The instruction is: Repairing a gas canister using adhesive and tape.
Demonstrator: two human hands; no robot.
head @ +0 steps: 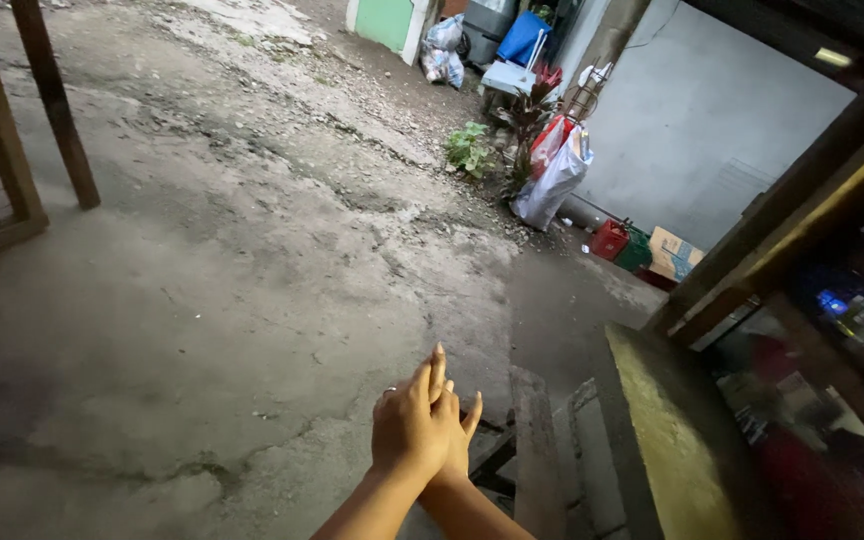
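Nothing is in hand yet: the left hand [407, 425] lies flat over the right hand [457, 430], both seemingly empty, fingers extended, above the concrete ground [202, 300] beside the ledge [667, 440].

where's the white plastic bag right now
In the head view, the white plastic bag hangs upper right of centre, against the grey wall, beside the small green plant and above the red crate.

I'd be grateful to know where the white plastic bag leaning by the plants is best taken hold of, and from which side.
Judging by its pose, grip the white plastic bag at its narrow gathered top, coming from above on the open ground side; plants crowd its left. Both hands are pressed together, holding nothing, far from it.
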